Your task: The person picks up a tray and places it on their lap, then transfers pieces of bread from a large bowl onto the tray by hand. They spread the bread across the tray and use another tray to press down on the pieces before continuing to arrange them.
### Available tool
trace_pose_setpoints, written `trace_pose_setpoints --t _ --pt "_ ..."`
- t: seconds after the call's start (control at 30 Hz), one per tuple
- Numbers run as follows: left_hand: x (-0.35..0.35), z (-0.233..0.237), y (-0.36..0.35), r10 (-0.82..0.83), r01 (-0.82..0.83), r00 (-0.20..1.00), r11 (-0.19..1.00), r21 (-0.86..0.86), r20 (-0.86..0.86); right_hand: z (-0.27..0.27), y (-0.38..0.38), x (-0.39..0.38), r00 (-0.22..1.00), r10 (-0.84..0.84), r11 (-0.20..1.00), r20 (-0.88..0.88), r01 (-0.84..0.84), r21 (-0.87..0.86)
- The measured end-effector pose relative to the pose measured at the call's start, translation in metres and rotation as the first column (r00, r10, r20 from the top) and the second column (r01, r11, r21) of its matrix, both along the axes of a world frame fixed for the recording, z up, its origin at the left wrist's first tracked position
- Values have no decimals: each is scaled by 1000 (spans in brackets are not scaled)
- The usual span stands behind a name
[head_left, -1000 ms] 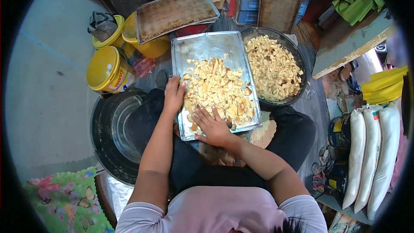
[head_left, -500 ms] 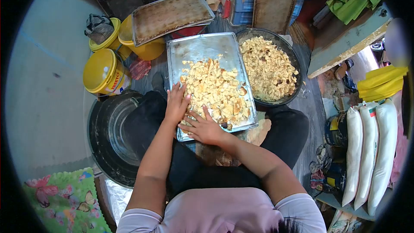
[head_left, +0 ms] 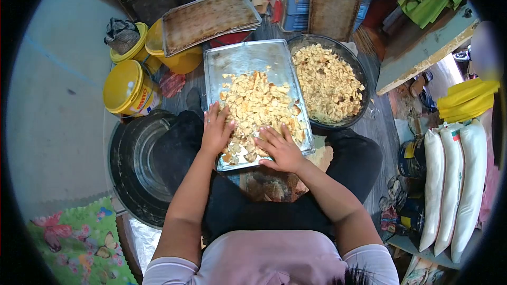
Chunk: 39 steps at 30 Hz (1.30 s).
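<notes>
Head view shows a shallow metal tray (head_left: 243,55) reaching between the person's bent legs (head_left: 359,158), with pale, brown-edged pieces (head_left: 259,97), probably torn bread, heaped over its middle and near part. The left hand (head_left: 215,132) lies flat along the heap's left side, fingers loosely spread; the right hand (head_left: 281,150) is splayed at its near right side, palm down, neither one clenched around anything. Several loose pieces sit close to the low near rim, so a firm sideways sweep could push some over it toward the lap. What carries the tray is hidden; if its near end is poorly supported, heavy pressure from both palms might tip it. Just right stands a round pan (head_left: 340,44) full of similar pieces; a jolt could knock tray against pan and spill either load.
</notes>
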State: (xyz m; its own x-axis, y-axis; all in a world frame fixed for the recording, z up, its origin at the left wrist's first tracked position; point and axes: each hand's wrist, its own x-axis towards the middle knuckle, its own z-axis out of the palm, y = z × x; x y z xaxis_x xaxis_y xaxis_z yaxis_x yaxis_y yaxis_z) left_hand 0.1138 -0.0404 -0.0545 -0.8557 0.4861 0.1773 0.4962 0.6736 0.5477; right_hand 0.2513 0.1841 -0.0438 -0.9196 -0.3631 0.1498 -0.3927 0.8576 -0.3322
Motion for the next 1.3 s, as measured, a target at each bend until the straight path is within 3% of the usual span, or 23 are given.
trace_pose_setpoints --t 0.37,0.5,0.53,0.67,0.73,0.83,0.9,0.93,1.0,1.03,1.07,1.17,1.23,1.3 --pt "-10 1 3 32 -32 999 998 56 4 -22 -7 -8 994 -63 992 -91 73 106" --pt "-7 4 17 -185 160 979 959 -233 -91 0 -4 -13 998 -18 993 -67 26 119" --pt "-4 3 20 -274 222 954 920 -324 -123 2 -1 -18 995 -75 995 -61 79 57" --pt "18 11 28 -346 322 937 903 -283 -37 -4 10 -44 972 -229 962 -57 218 -163" --pt "21 14 31 -347 321 937 908 -270 -53 -4 12 -52 968 -245 963 -48 238 -127" --pt "23 24 29 -365 376 927 899 -224 90 -9 10 -57 975 -215 976 -64 212 -42" --pt "21 29 25 -373 383 920 921 -67 119 -9 5 -54 984 -167 986 -65 168 8" --pt "18 27 23 -375 385 919 920 -69 120 -6 5 -54 983 -170 985 -65 171 7" --pt "7 21 19 -229 233 972 969 77 -57 4 6 -52 983 -143 988 112 148 -40" --pt "-1 22 17 -159 170 979 983 77 -128 5 7 -51 986 -145 984 79 153 -94" --pt "-11 19 16 -62 71 993 994 83 -105 9 9 -51 985 -150 983 84 157 -93" --pt "-38 7 11 22 -19 998 999 43 -58 15 23 -58 986 -141 977 93 153 -149" --pt "-48 8 13 20 -23 998 998 -55 -57 15 36 -65 939 -341 916 -31 325 -236" --pt "-57 10 18 -7 4 999 996 -91 -35 17 49 -67 919 -392 887 -32 369 -277"
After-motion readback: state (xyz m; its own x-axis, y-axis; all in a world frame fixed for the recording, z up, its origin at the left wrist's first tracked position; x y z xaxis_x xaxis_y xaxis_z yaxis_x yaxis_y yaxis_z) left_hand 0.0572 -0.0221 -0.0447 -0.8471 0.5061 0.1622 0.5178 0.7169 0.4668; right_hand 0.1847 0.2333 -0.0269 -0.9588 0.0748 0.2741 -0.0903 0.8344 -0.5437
